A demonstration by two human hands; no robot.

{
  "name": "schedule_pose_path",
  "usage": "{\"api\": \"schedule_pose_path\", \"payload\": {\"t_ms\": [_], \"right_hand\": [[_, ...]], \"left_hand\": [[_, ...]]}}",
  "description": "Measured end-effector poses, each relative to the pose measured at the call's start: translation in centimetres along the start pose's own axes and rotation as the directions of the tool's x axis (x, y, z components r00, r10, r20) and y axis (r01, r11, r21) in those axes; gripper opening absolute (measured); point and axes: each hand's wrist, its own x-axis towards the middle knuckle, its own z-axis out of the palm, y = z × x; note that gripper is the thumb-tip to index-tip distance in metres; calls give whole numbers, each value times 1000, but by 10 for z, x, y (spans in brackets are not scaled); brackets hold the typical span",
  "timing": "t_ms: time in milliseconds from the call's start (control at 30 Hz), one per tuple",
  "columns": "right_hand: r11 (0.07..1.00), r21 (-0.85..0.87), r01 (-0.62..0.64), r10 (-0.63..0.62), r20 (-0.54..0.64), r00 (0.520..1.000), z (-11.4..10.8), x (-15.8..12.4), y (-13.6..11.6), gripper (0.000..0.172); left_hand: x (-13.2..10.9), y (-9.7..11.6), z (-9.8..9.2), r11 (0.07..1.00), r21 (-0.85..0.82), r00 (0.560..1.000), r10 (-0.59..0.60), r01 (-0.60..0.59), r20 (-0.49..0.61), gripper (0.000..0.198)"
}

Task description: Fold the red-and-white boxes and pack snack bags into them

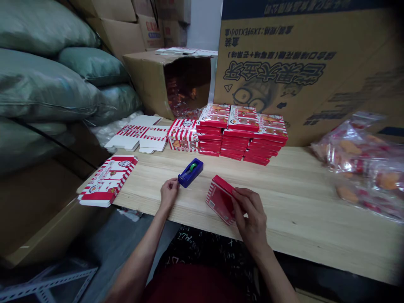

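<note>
My left hand is closed in a pinch at the cutter end of a blue tape dispenser. Any strip of tape between its fingers is too small to make out. A green roll sits inside the dispenser, which rests on the table. My right hand grips a red-and-white striped box by its right side, tilted above the table's front edge. Its barcode side faces left, and my fingers hide part of the right end.
Several filled red-and-white boxes are stacked at the back. Flat cartons lie at the left, with more unfolded ones behind. Clear bags of snacks lie right. An open brown carton and large sacks stand behind.
</note>
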Motion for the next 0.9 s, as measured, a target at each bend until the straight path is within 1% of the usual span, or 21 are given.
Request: {"api": "schedule_pose_path", "payload": {"t_ms": [67, 100, 133, 167, 200, 267, 300, 367, 400, 433, 500, 533, 600, 667, 733, 767, 833, 900], "right_hand": [[998, -43, 34, -34, 14, 999, 0, 0, 2, 41], [997, -57, 50, -49, 22, 999, 0, -1, 2, 43], [996, -63, 58, -56, 33, 998, 1, -2, 2, 45], [996, -64, 61, -58, 42, 997, 1, -3, 2, 46], [997, -61, 56, -53, 48, 997, 2, -4, 0, 46], [997, -59, 44, -41, 47, 998, 3, -7, -4, 45], [997, -63, 41, -38, 45, 998, 4, -8, -7, 46], [997, -70, 44, -42, 29, 999, 5, -10, -11, 46], [997, -71, 42, -41, 21, 999, 6, -10, -13, 46], [997, -68, 40, -39, 11, 999, 7, -10, -14, 47], [998, -60, 28, -28, -9, 1000, 7, -10, -14, 50], [998, -58, 23, -24, -14, 1000, 7, -10, -14, 52], [997, -71, 27, -26, 4, 1000, 5, -8, -13, 55], [994, -94, 55, -51, 42, 998, 2, -6, -12, 57], [993, -97, 68, -61, 76, 995, -2, -3, -13, 59], [995, -85, 60, -53, 83, 995, -4, -1, -14, 59], [999, -38, 15, -11, 98, 995, -9, 3, -16, 57], [998, 26, -63, 58, 138, 989, -12, 5, -18, 50]], "left_hand": [[-11, 12, -2, 999, 7, 998, 42, -42, -41, 30], [-19, 23, -2, 998, -2, 997, 68, -68, -37, 29], [-30, 37, 0, 995, -25, 996, 93, -93, -10, 29], [-43, 53, 4, 992, -61, 993, 115, -113, 39, 28], [-58, 70, 9, 983, -135, 984, 138, -124, 108, 28], [-87, 105, 22, 956, -282, 962, 152, -84, 229, 27], [-100, 119, 30, 944, -324, 949, 159, -65, 271, 27], [-119, 139, 44, 920, -390, 932, 158, -19, 327, 32], [-124, 143, 50, 907, -421, 925, 150, 11, 349, 42], [-126, 144, 55, 892, -449, 920, 136, 47, 368, 56], [-126, 139, 62, 871, -476, 912, 93, 120, 399, 88], [-125, 134, 64, 869, -473, 910, 67, 149, 409, 98], [-121, 126, 65, 875, -449, 906, 32, 179, 422, 104], [-116, 120, 63, 880, -433, 890, 27, 195, 455, 104], [-109, 116, 59, 890, -404, 856, 30, 213, 516, 101], [-105, 114, 57, 904, -372, 834, 32, 211, 551, 95], [-95, 108, 53, 946, -286, 804, 51, 150, 593, 76], [-88, 102, 51, 978, -207, 800, 100, 30, 592, 58]]}}
